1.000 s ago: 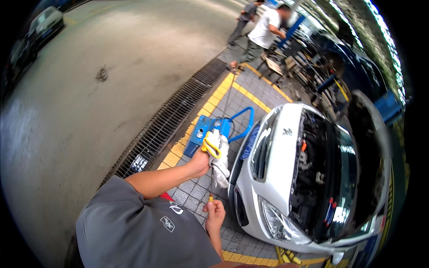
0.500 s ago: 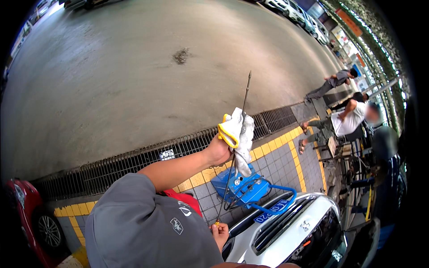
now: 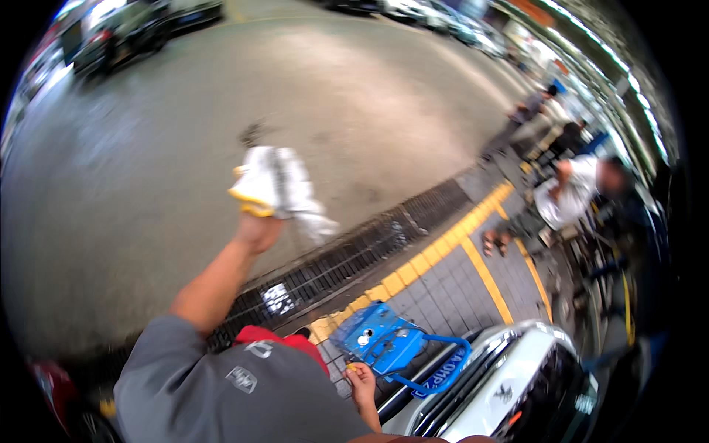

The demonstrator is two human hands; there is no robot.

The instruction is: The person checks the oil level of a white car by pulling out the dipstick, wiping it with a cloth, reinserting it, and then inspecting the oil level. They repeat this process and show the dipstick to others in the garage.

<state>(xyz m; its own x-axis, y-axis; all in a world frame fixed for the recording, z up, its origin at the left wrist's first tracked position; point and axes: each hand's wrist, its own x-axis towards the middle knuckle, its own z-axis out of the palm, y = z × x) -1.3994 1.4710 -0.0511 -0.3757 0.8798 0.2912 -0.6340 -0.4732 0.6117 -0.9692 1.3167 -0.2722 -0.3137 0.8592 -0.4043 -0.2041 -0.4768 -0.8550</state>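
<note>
Overhead, the left hand is raised at arm's length, its fingers closed around a bunched white rag with a yellow piece showing at the rag's lower left edge; motion blur hides whether anything thin runs on from there. The right hand sits low near the picture's lower edge, fingers curled shut on a small yellow tip, though what it belongs to is too small to tell. Just beside that hand, a blue flat machine with a looped blue handle rests on the grey paving, touching or nearly touching the front of a white car. A blue rectangular plate with pale characters is fixed to the front of the car, below the handle. A band of yellow-painted blocks runs diagonally along the edge of the paving, and a thinner yellow line branches off it toward the lower right. Next to the yellow band lies a long dark drain grating, and on it sits a small square white and black label. Beyond the grating spreads the wide grey concrete floor, with dark parked cars at the upper left. The person wears a grey shirt with a small pale emblem on it, and something red shows by the shoulder. At the right, another person in a white top crouches on the paving, and more people stand farther back.
</note>
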